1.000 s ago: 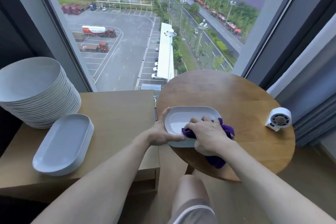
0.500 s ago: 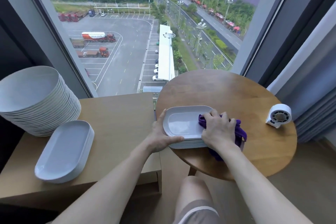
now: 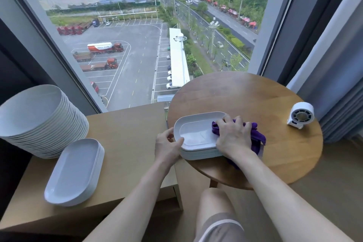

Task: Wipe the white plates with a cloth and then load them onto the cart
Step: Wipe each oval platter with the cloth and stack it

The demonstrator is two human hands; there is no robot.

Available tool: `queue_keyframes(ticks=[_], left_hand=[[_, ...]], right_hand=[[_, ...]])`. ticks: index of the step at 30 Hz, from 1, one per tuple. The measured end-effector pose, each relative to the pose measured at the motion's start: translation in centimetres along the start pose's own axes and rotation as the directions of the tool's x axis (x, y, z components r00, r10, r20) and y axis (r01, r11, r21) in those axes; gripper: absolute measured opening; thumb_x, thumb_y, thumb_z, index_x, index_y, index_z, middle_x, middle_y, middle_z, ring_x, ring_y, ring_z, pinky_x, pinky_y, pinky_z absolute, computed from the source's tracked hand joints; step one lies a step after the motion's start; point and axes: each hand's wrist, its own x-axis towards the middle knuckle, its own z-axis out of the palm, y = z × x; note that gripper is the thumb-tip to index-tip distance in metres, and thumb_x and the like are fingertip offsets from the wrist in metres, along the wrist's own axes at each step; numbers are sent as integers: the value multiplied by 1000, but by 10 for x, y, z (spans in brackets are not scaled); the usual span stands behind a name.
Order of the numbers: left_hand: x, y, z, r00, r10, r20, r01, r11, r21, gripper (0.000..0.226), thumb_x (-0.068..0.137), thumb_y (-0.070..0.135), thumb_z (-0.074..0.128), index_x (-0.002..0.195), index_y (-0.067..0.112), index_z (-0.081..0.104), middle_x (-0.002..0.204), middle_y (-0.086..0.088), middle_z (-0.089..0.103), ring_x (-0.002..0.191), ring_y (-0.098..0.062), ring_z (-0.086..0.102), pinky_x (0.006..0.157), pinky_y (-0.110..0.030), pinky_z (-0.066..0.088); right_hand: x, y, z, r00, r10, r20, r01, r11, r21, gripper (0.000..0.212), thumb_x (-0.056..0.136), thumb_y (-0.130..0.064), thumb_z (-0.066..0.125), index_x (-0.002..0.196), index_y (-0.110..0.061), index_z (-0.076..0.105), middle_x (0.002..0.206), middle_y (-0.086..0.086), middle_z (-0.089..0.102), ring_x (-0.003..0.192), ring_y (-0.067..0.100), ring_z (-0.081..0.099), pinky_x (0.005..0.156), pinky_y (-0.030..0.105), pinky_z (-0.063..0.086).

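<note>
Over at the near-left edge of the round table (image 3: 245, 94): white plates (image 3: 196, 133) stacked, left hand (image 3: 167, 147) pinching the rim, right hand (image 3: 233, 139) clutching purple cloth (image 3: 257, 135) on top. Maybe overhanging, hard to tell; one hard swipe, floor.

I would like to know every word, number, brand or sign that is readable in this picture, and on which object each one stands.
No text here can be read.
Tanker truck in the car park outside: faint marking on its tank, too small and blurred to read.
Small white fan on the round table: no label legible.
White plates and purple cloth: no print visible.
</note>
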Motion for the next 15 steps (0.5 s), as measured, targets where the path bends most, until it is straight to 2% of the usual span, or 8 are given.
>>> queue_keyframes(ticks=[3, 5, 8, 11, 15], left_hand=[[2, 8, -3, 999, -14, -50, 9, 996, -86, 38, 84, 18, 80, 121, 24, 77, 90, 1, 66, 78, -13, 60, 77, -29, 54], [2, 11, -5, 997, -39, -65, 29, 989, -146, 37, 83, 19, 81, 119, 24, 77, 88, 3, 72, 75, -9, 63, 69, -21, 53], [-2, 12, -7, 996, -81, -46, 70, 977, -203, 40, 86, 13, 77, 125, 19, 73, 95, -8, 77, 79, -17, 71, 68, -31, 60], [-5, 13, -9, 997, -70, -18, 64, 973, -222, 37, 91, 5, 69, 126, 19, 67, 90, -11, 76, 66, -16, 73, 53, -26, 57], [-10, 17, -16, 997, -71, 40, 78, 971, -225, 38, 95, 0, 60, 129, 17, 59, 93, -12, 78, 67, -24, 76, 56, -30, 60]], right_hand=[[-2, 0, 1, 1000, 2, -7, -1, 1000, 16, 35, 86, -24, 53, 121, -26, 57, 130, 0, 51, 113, 32, 44, 92, 49, 34], [-3, 1, 0, 1000, -2, -16, 3, 1000, 30, 37, 87, -24, 54, 123, -27, 56, 132, 0, 51, 114, 32, 44, 93, 49, 35], [-4, 3, -2, 999, -25, -21, 26, 999, 46, 38, 88, -23, 55, 126, -28, 57, 133, -2, 51, 116, 32, 43, 94, 50, 35], [-6, 7, -4, 998, -54, -35, 56, 995, 84, 44, 87, -21, 57, 130, -31, 57, 136, -6, 52, 118, 31, 43, 94, 49, 35], [-14, 9, -8, 996, -73, -51, 80, 987, 137, 53, 86, -19, 60, 136, -33, 56, 141, -11, 51, 121, 31, 43, 95, 47, 35]])
